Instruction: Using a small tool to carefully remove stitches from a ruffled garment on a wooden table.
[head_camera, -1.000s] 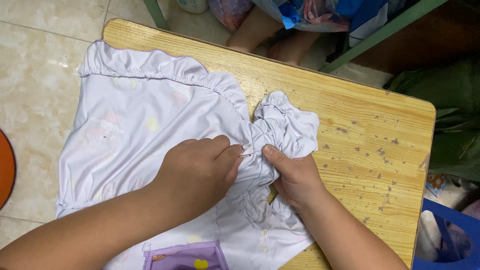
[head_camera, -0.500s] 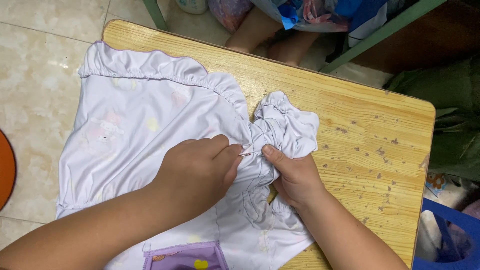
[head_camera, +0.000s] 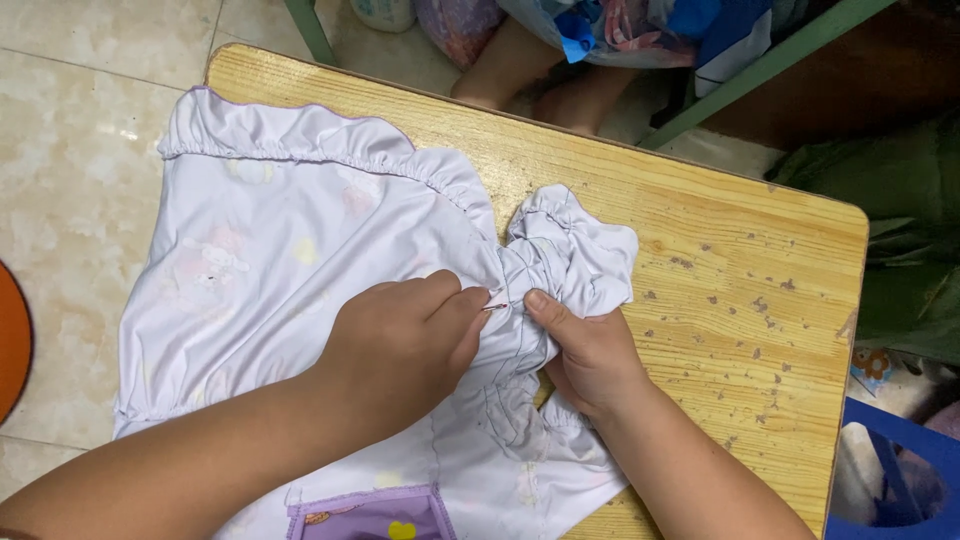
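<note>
A pale lilac garment (head_camera: 270, 240) with ruffled edges lies spread on a wooden table (head_camera: 720, 250). My left hand (head_camera: 400, 345) rests on its middle, fingertips pinching a small thin pin or needle against the fabric. My right hand (head_camera: 590, 350) grips the gathered ruffled sleeve (head_camera: 570, 250) just beside it, thumb almost touching the left fingertips. A purple patch (head_camera: 375, 515) with a small yellow shape shows at the garment's lower edge.
Another person's bare legs (head_camera: 530, 75) and colourful cloth (head_camera: 640, 25) are beyond the table's far edge, near green frame bars (head_camera: 760, 70). A blue bin (head_camera: 890, 470) stands at the lower right. An orange round object (head_camera: 12, 340) lies on the tiled floor at left.
</note>
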